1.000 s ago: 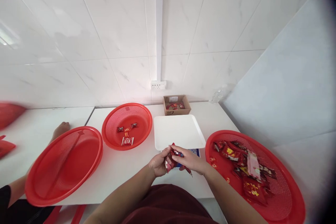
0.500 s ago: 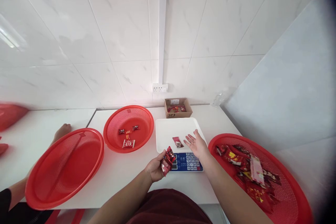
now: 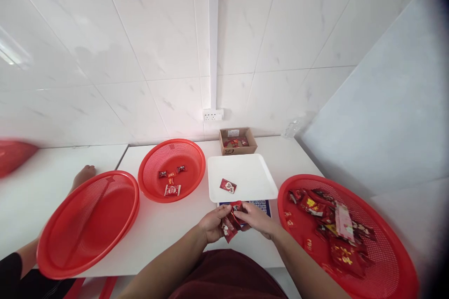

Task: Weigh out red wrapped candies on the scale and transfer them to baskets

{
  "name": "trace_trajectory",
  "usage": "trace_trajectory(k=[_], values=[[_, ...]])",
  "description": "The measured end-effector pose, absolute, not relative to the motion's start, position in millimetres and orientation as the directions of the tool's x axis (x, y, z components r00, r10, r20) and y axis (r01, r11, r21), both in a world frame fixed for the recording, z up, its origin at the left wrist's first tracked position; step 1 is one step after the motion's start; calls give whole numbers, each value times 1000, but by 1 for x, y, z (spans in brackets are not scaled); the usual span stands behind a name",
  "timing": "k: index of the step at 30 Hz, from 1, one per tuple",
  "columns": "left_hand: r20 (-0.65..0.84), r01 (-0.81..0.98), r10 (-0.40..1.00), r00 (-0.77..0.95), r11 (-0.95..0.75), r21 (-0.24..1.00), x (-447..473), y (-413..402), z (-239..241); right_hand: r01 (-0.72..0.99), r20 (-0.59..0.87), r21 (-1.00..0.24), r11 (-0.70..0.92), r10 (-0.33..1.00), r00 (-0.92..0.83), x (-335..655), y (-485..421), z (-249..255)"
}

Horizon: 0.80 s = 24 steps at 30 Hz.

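Observation:
My left hand (image 3: 211,224) is closed around several red wrapped candies (image 3: 229,228) in front of the scale. From the right, my right hand (image 3: 255,218) has its fingers on the same bunch, pinching one wrapper at its top. Just beyond my hands is a digital scale, its blue keypad (image 3: 261,203) partly covered by them. On the scale's white tray (image 3: 252,173) lies a single red packet (image 3: 228,186) with a pale printed patch.
A red basket (image 3: 393,243) at right holds many wrapped sweets. Another red basket (image 3: 196,163) holds several candies; a third basket (image 3: 87,224) stands left. A cardboard box (image 3: 240,151) sits by the wall. A co-worker's hand (image 3: 84,175) rests at left.
My right hand has come back from above the white tray to the candies in my left hand. The packet on the tray now lies further left and turned.

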State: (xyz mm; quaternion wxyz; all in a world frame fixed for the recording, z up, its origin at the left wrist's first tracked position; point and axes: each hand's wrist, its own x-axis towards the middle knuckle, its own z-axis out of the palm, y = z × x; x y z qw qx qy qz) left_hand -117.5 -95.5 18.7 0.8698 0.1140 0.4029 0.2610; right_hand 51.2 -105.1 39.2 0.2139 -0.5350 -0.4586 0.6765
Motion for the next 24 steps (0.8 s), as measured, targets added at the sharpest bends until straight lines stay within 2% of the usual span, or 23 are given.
trace_trajectory(k=[3,5,11,14,17,20,24], values=[[-683,-379,518,515,852,361,-117,-96,17,196,-543,-839,-507,796,-267,54,-102,33],[-716,-387,496,491,861,331,-118,-96,18,153,-552,-833,-531,818,-162,57,-96,28],[-760,-408,478,440,861,305,-121,-93,22,-139,-493,-868,-477,863,116,64,-75,24],[-746,-410,494,448,854,319,-122,-94,22,-38,-504,-863,-503,856,114,64,-79,25],[-702,-373,532,473,843,388,-121,-96,19,112,-526,-849,-516,845,-98,59,-91,28],[-651,-291,552,520,832,472,-119,-100,16,269,-489,-863,-427,839,-237,53,-102,34],[-637,-227,527,562,840,493,-117,-103,14,435,-471,-835,-336,846,-251,51,-104,39]])
